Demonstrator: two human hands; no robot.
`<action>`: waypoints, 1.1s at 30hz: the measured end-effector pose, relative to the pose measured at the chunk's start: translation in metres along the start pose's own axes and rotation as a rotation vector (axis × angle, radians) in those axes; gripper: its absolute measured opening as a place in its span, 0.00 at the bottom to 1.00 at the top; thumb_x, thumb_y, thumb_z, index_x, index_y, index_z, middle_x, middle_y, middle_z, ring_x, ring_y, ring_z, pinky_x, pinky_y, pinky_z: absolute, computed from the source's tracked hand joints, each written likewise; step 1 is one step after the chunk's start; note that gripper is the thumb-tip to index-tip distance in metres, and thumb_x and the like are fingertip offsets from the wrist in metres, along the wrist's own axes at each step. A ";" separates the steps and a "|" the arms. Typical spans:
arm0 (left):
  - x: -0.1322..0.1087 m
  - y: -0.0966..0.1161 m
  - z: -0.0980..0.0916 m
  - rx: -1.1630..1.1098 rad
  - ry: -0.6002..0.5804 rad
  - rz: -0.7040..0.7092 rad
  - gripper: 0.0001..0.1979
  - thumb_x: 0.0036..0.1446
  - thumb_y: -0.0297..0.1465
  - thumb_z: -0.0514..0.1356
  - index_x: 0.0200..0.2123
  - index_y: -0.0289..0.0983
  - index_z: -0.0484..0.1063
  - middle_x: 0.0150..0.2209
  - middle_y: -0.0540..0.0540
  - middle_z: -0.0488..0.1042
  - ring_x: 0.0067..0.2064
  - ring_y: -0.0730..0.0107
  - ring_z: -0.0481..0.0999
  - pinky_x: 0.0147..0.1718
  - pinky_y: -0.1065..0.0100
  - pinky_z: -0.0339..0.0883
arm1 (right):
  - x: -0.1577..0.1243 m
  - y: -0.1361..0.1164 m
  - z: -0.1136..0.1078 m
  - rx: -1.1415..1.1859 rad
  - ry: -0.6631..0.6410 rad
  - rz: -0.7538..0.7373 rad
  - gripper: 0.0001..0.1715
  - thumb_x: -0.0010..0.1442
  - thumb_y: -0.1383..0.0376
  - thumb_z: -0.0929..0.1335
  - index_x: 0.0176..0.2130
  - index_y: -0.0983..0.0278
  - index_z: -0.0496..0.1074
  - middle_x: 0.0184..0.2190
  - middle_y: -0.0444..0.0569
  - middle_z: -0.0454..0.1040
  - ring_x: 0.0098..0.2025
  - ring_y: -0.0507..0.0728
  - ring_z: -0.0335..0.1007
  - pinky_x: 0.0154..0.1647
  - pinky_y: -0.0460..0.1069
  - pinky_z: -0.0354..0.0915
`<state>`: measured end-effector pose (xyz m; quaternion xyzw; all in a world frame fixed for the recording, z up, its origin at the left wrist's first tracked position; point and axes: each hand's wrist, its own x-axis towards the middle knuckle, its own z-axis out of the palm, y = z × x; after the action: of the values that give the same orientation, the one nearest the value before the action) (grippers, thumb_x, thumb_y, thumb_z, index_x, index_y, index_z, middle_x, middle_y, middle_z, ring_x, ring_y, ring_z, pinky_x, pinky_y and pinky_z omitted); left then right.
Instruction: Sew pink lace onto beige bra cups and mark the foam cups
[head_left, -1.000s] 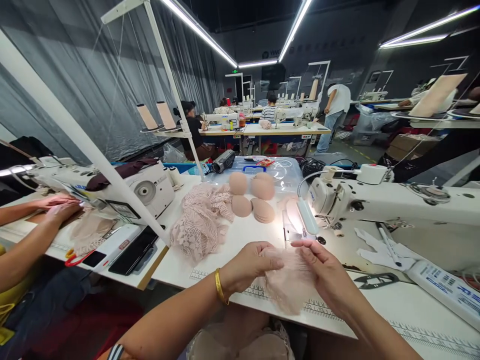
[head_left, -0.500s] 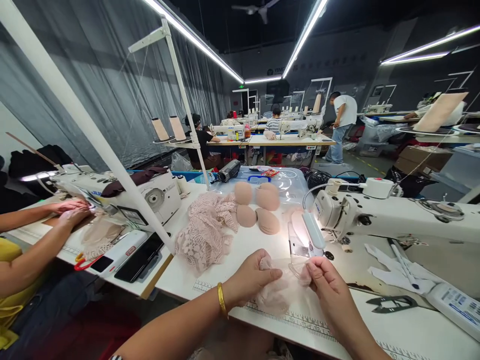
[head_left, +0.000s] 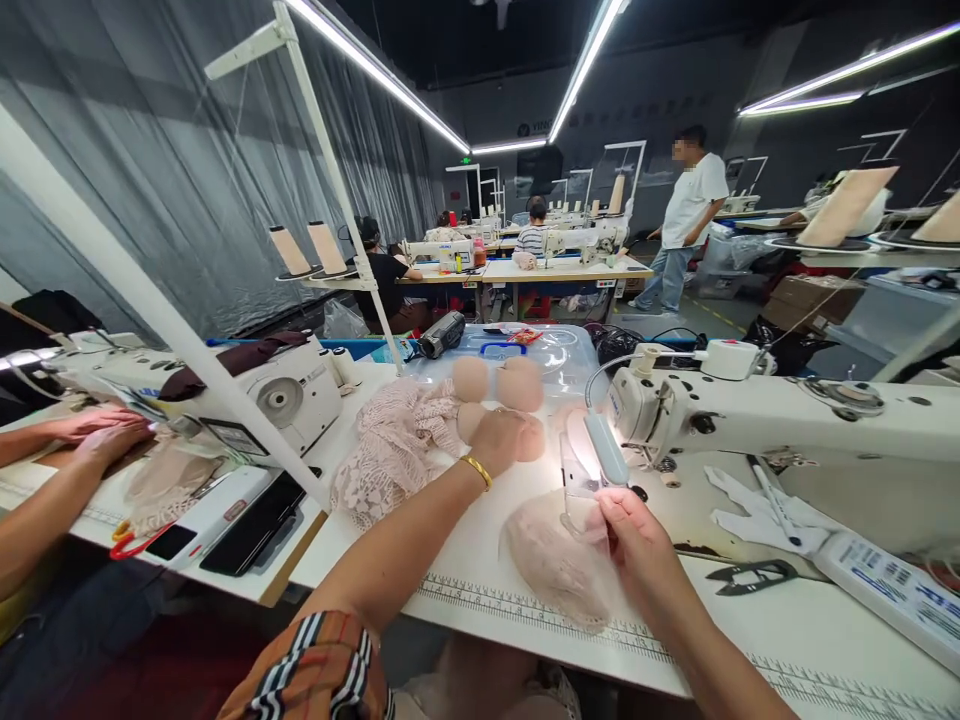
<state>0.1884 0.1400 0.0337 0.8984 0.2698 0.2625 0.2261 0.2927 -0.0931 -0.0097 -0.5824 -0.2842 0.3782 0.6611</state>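
My left hand [head_left: 496,440] is stretched out over the front beige bra cups, at the front right pile [head_left: 532,440]. Its fingers are blurred and partly hidden, so I cannot tell whether they grip a cup. My right hand [head_left: 637,530] pinches the upper edge of a sheer beige mesh piece [head_left: 551,565] with a thin strap-like edge. The rest of that piece lies spread on the white table. Two more cup piles, a left one [head_left: 470,380] and a right one [head_left: 520,385], sit behind. Left of the cups is a heap of beige lace [head_left: 386,450].
A lit sewing machine [head_left: 735,410] stands to the right, with thread snips [head_left: 752,577] and a pen [head_left: 776,500] in front. Behind the cups is a clear plastic bin [head_left: 562,350]. A co-worker's hands [head_left: 105,430] work at another machine [head_left: 277,390] on the left.
My left hand has let go of the mesh piece and moved forward and left to the cups. My right hand still pinches the piece, which now lies flatter. The view has shifted right.
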 end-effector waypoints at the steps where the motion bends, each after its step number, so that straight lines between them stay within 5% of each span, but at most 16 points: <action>1: -0.003 0.003 -0.004 -0.032 0.048 -0.014 0.08 0.59 0.28 0.61 0.27 0.38 0.74 0.33 0.41 0.79 0.44 0.54 0.76 0.52 0.54 0.67 | 0.000 -0.001 -0.001 0.036 0.001 0.012 0.24 0.63 0.40 0.70 0.38 0.58 0.73 0.30 0.45 0.74 0.31 0.57 0.68 0.33 0.52 0.67; 5: -0.038 0.027 -0.034 -0.204 0.197 -0.097 0.06 0.64 0.33 0.57 0.38 0.39 0.72 0.38 0.44 0.78 0.41 0.62 0.76 0.45 0.60 0.71 | -0.005 -0.002 -0.008 0.125 -0.017 0.049 0.28 0.61 0.39 0.72 0.46 0.58 0.74 0.34 0.46 0.78 0.33 0.57 0.72 0.35 0.52 0.68; 8: -0.079 0.049 -0.050 -0.430 0.121 -0.178 0.06 0.63 0.36 0.58 0.37 0.39 0.68 0.31 0.49 0.75 0.33 0.68 0.76 0.35 0.66 0.73 | -0.011 -0.002 -0.013 0.143 -0.020 0.047 0.30 0.60 0.39 0.74 0.47 0.58 0.73 0.35 0.48 0.80 0.34 0.57 0.73 0.37 0.51 0.68; 12: -0.122 0.067 -0.039 -0.895 -0.044 -0.417 0.14 0.56 0.39 0.66 0.34 0.38 0.67 0.30 0.51 0.73 0.32 0.70 0.74 0.36 0.65 0.74 | -0.021 -0.003 -0.015 0.133 -0.004 0.022 0.31 0.62 0.37 0.72 0.49 0.57 0.72 0.36 0.47 0.80 0.35 0.57 0.74 0.39 0.51 0.69; 15: -0.135 0.069 -0.026 -0.930 -0.076 -0.477 0.18 0.52 0.42 0.69 0.33 0.39 0.65 0.30 0.51 0.72 0.34 0.69 0.73 0.37 0.64 0.74 | -0.028 -0.005 -0.016 0.018 -0.018 -0.030 0.32 0.61 0.40 0.74 0.53 0.57 0.70 0.38 0.47 0.80 0.37 0.57 0.75 0.44 0.52 0.70; 20: -0.131 0.075 -0.055 -0.547 -0.210 -0.396 0.23 0.54 0.43 0.69 0.48 0.39 0.69 0.51 0.40 0.74 0.50 0.56 0.75 0.52 0.53 0.73 | -0.038 -0.008 -0.017 -0.468 -0.027 -0.297 0.23 0.70 0.47 0.68 0.57 0.55 0.67 0.37 0.46 0.79 0.38 0.58 0.77 0.43 0.53 0.72; 22: -0.123 0.082 -0.073 -0.404 -0.269 -0.258 0.32 0.56 0.47 0.69 0.59 0.40 0.66 0.62 0.36 0.69 0.61 0.49 0.70 0.60 0.47 0.67 | -0.043 -0.014 -0.014 -0.622 -0.066 -0.427 0.19 0.72 0.53 0.67 0.59 0.53 0.67 0.37 0.44 0.79 0.36 0.56 0.77 0.39 0.50 0.73; 25: -0.106 0.089 -0.079 -0.378 -0.523 0.081 0.45 0.49 0.51 0.73 0.65 0.41 0.63 0.69 0.34 0.63 0.70 0.41 0.60 0.68 0.43 0.56 | -0.053 -0.030 -0.006 -0.751 -0.191 -0.631 0.19 0.74 0.60 0.65 0.61 0.49 0.65 0.40 0.42 0.81 0.36 0.53 0.79 0.37 0.46 0.75; 27: -0.094 0.087 -0.069 -0.408 -0.726 0.236 0.44 0.44 0.52 0.75 0.61 0.41 0.67 0.64 0.36 0.68 0.67 0.42 0.65 0.65 0.47 0.61 | -0.059 -0.041 -0.003 -0.795 -0.272 -0.757 0.20 0.74 0.63 0.64 0.63 0.49 0.63 0.42 0.42 0.83 0.38 0.52 0.82 0.38 0.45 0.77; 30: -0.082 0.074 -0.054 -0.431 -0.923 0.209 0.28 0.46 0.49 0.75 0.43 0.40 0.71 0.41 0.48 0.76 0.43 0.60 0.76 0.43 0.62 0.71 | -0.064 -0.053 -0.005 -0.838 -0.280 -0.888 0.21 0.74 0.65 0.64 0.64 0.52 0.62 0.44 0.45 0.84 0.39 0.53 0.84 0.39 0.44 0.78; 33: -0.080 0.062 -0.051 -0.389 -0.835 0.100 0.18 0.52 0.39 0.71 0.32 0.39 0.66 0.27 0.56 0.65 0.29 0.74 0.64 0.28 0.72 0.59 | -0.060 -0.056 -0.008 -0.859 -0.122 -0.963 0.18 0.74 0.66 0.65 0.61 0.55 0.66 0.39 0.46 0.83 0.35 0.53 0.82 0.39 0.45 0.78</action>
<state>0.1234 0.0583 0.0791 0.8799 0.0577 -0.0656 0.4670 0.2754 -0.1496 0.0483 -0.5799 -0.6765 -0.0755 0.4475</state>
